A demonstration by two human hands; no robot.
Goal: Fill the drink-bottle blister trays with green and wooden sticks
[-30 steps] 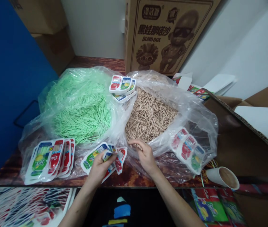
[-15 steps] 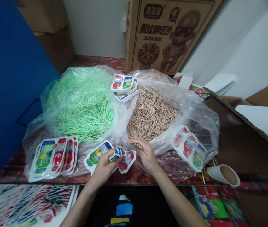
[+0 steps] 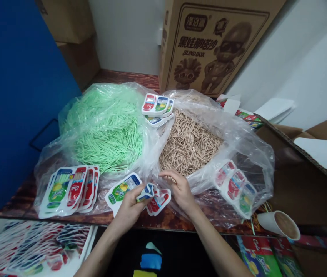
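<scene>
My left hand (image 3: pixel 131 204) is closed on a small bottle-shaped pack (image 3: pixel 146 192) with blue, white and green print, held upright with its top end pointing up. Behind it lie a Sprite-print pack (image 3: pixel 124 188) and a red Cola-print pack (image 3: pixel 160 201) on the table. My right hand (image 3: pixel 182 194) has its fingers curled round a small bundle of brown sticks (image 3: pixel 170 179), the ends showing. It is just in front of a clear plastic bag of loose brown sticks (image 3: pixel 191 144). A second bag holds light green sticks (image 3: pixel 108 134).
A stack of filled Sprite and Cola packs (image 3: pixel 62 190) lies front left. More packs lie between the bags (image 3: pixel 157 107) and at right (image 3: pixel 235 188). A paper cup (image 3: pixel 279 224) tilts near the right edge. Behind stands a printed carton (image 3: pixel 209 50); an open carton (image 3: pixel 284 173) is at right.
The whole view has shifted slightly, so things sit a little further right. Both hands keep their hold, the left on the pack and the right on the brown sticks.
</scene>
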